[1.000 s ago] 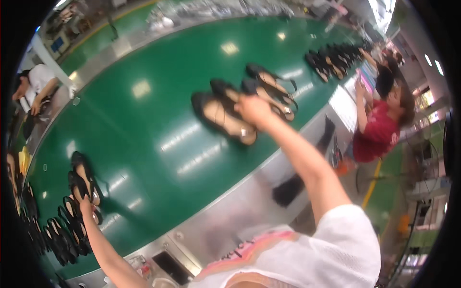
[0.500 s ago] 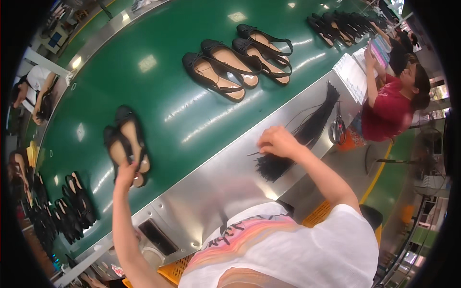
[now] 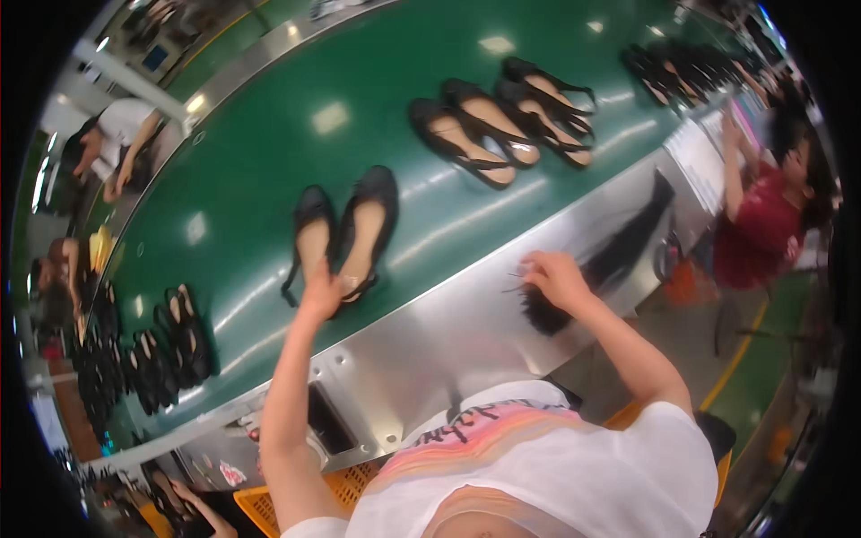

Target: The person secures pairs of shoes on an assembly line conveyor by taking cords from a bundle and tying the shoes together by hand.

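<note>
Head view: our left hand [image 3: 321,291] grips the heels of two black shoes [image 3: 345,235] on the green belt [image 3: 242,161], centre frame. Our right hand [image 3: 554,276] closes on a bundle of black straps [image 3: 619,255] on the steel ledge [image 3: 448,336]. More pairs [image 3: 502,121] lie upper right.

White paper sheet [image 3: 708,161] on steel ledge [image 3: 466,332]

Left hand [image 3: 321,291] grips heel ends of two black sandals [image 3: 345,235] on green belt [image 3: 260,161]. Right hand [image 3: 554,276] on black strap bundle [image 3: 603,264] on steel ledge [image 3: 448,332]. Four more sandals [image 3: 502,121] further along belt.
</note>
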`<state>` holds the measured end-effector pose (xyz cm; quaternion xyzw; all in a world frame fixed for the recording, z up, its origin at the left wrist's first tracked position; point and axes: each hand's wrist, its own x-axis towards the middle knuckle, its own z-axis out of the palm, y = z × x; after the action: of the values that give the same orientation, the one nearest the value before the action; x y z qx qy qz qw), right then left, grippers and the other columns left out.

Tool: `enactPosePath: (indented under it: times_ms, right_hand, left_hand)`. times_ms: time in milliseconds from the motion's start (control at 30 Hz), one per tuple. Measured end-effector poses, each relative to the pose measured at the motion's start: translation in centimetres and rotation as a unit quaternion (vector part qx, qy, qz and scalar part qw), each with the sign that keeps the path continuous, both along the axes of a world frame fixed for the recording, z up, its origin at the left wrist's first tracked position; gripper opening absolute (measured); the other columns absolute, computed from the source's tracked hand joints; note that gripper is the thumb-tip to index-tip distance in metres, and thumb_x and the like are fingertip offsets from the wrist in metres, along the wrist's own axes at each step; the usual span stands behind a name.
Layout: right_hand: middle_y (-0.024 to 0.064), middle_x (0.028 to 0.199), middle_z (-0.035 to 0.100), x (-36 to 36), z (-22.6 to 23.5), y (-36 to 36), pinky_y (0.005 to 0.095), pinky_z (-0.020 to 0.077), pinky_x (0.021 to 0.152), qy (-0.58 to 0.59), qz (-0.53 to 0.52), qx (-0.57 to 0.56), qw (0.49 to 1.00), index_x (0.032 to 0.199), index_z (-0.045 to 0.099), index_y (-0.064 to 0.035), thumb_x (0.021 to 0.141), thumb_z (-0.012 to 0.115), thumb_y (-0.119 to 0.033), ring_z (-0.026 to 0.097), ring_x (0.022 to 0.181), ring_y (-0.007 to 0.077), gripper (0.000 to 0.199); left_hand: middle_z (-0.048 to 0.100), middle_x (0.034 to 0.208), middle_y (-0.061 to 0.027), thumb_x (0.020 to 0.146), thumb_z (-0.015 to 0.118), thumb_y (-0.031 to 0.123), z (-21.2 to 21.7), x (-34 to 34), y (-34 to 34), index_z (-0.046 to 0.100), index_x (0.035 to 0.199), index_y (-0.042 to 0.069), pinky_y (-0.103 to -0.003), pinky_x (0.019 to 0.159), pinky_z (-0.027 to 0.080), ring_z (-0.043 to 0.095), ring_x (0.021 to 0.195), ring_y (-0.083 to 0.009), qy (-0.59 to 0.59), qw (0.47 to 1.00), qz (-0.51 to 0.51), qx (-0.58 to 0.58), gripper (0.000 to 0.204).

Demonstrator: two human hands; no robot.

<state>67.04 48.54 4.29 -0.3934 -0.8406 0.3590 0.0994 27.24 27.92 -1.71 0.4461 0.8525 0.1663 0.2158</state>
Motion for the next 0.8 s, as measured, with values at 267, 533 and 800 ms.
enactPosePath:
  times_ms: [267, 533, 800]
  right_hand:
    - [0.0133, 0.076, 0.062, -10.5, -0.4, -4.6, 0.0416, 0.0432, 0.069, 0.078, 0.174, 0.105, 0.976, 0.083, 0.059, -0.0040, 0.082, 0.058, -0.012, 0.058, 0.073, 0.0324, 0.008]
    - [0.0002, 0.073, 0.053, -16.2, -1.1, -15.9, 0.0202, 0.0375, 0.063, 0.091, 0.255, -0.300, 0.915, 0.089, 0.053, -0.0036, 0.093, 0.047, -0.013, 0.046, 0.067, 0.0060, 0.012]
    - [-0.0074, 0.062, 0.040, -14.4, 17.7, -24.3, 0.0175, 0.0319, 0.055, -0.130, 0.663, -0.507, 0.535, 0.111, 0.055, -0.0061, 0.076, 0.069, -0.008, 0.037, 0.059, 0.0018, 0.037]
  left_hand:
    - [0.049, 0.116, -0.0232, 0.077, 0.061, 0.012, 4.6, 5.1, -1.2, 0.040, 0.124, -0.003, -0.045, 0.091, 0.039, 0.047, 0.106, -0.0402, 0.168, 0.968, 0.085, 0.166, 0.054]
    - [0.054, 0.106, -0.0113, 0.074, 0.064, 0.013, 6.4, 7.1, -7.3, 0.059, 0.100, 0.004, -0.040, 0.090, 0.038, 0.049, 0.106, -0.0288, 0.210, 0.953, 0.037, 0.214, 0.028]
    - [0.059, 0.098, -0.0103, 0.077, 0.062, 0.016, 7.2, 13.0, -15.7, 0.064, 0.099, 0.008, -0.040, 0.086, 0.039, 0.054, 0.099, -0.0264, 0.147, 0.952, 0.248, 0.106, 0.023]
